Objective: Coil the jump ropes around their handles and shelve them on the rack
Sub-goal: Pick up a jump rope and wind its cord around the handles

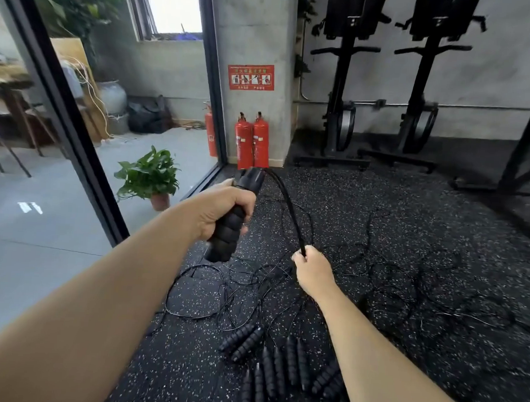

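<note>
My left hand (223, 209) grips a pair of black ribbed jump rope handles (229, 229), held upright above the floor. From their top a black rope (288, 202) arcs over to the right and down into my right hand (310, 272), which pinches it. Below, several more black handles (275, 367) lie side by side on the speckled rubber floor (409, 233), and their thin black cords (222, 290) lie tangled across it. No rack for the ropes is identifiable in view.
Two red fire extinguishers (252, 141) stand against a concrete pillar (253, 46) straight ahead. A potted plant (150, 176) sits behind a glass partition on the left. Black exercise machines (416, 95) stand along the back wall at right.
</note>
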The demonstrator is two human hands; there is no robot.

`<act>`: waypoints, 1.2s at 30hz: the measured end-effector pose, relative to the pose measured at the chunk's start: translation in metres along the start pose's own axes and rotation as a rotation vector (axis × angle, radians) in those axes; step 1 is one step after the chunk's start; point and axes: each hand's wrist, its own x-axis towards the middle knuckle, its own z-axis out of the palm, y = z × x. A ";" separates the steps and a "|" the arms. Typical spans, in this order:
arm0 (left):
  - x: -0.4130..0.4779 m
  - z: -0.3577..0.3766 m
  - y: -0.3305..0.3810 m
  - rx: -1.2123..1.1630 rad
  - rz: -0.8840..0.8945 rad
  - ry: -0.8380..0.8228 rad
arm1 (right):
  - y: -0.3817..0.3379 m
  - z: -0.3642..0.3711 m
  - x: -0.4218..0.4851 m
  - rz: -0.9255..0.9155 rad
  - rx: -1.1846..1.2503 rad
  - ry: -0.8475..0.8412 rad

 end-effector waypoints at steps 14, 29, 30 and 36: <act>0.018 0.048 -0.058 -0.162 -0.073 -0.029 | -0.009 -0.014 0.012 -0.204 -0.644 -0.244; 0.031 0.045 -0.042 -0.358 0.007 -0.040 | -0.006 -0.026 0.025 -0.161 -0.708 -0.267; 0.031 0.039 -0.037 -0.387 0.032 -0.021 | 0.008 -0.027 0.029 -0.078 -0.741 -0.262; 0.030 0.001 -0.029 -0.457 0.114 0.123 | 0.072 -0.043 0.037 0.317 -0.381 -0.167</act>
